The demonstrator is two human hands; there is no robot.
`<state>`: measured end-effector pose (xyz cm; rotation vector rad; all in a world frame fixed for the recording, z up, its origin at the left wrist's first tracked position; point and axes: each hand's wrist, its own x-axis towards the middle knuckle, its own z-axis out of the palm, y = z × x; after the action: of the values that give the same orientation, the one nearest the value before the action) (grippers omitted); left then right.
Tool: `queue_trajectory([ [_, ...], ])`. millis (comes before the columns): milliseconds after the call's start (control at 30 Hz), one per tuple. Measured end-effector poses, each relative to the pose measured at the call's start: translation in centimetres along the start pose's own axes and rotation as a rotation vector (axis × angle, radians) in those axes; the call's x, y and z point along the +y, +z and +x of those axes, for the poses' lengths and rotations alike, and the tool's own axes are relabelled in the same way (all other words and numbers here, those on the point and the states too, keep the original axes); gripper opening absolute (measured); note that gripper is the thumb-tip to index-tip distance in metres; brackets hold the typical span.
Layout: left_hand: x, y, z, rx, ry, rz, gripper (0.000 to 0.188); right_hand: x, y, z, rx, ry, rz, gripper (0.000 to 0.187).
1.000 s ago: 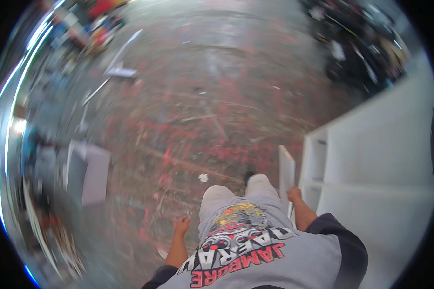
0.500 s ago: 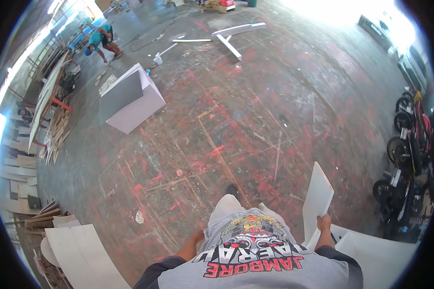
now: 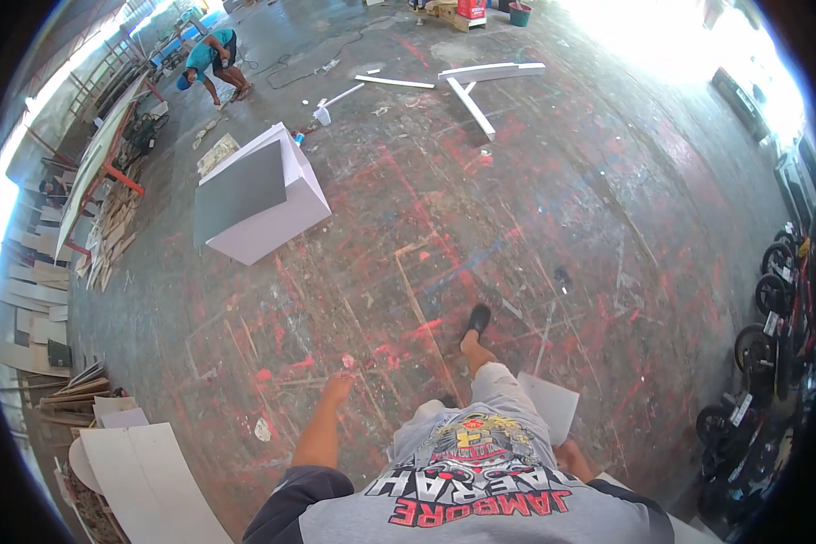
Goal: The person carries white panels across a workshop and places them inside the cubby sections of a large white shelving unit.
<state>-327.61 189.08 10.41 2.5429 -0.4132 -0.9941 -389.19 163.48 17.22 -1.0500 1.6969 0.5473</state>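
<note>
A flat white board hangs at my right side, partly covered by my shorts and shirt. My right hand is closed on its near edge; its fingers are mostly hidden. My left hand is held out in front on the left, over the stained floor, with nothing seen in it and its fingers loosely out. One foot in a dark shoe is stretched forward.
A pale box-shaped piece with a dark panel stands ahead on the left. White strips lie farther off. A co-worker bends down at far left. Small wheeled bikes line the right; boards lean near left.
I have stepped forward, and the floor items have shifted in view. My left hand has swung forward from my side; the board in my right hand has moved in closer to my leg.
</note>
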Motion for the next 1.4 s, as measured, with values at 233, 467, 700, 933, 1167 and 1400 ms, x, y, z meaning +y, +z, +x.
queue_trajectory([
  [233,1.1,3.4,9.8,-0.309,0.127,0.179,0.039,-3.9,-3.0,12.6,0.057,-0.884,-0.356,0.046],
  [467,16.8,0.3,15.0,-0.336,0.123,0.01,0.044,-29.6,-9.6,15.5,0.111,-0.199,-0.354,0.041],
  [700,24.3,-6.0,29.0,-0.375,0.074,0.063,0.038,-46.9,-12.9,15.2,0.402,-0.364,-0.226,0.047],
  [933,24.6,-11.7,43.6,-0.17,0.057,-0.12,0.037,-63.5,-12.5,15.5,0.734,-0.451,-0.377,0.044],
  [1167,23.5,-18.0,55.6,-0.167,-0.035,-0.109,0.047,-80.3,-12.4,16.2,0.56,-0.482,-0.263,0.042],
  [1400,25.9,-25.8,69.5,-0.243,-0.098,-0.008,0.043,-97.6,-9.0,23.3,0.228,-0.28,-0.341,0.049],
])
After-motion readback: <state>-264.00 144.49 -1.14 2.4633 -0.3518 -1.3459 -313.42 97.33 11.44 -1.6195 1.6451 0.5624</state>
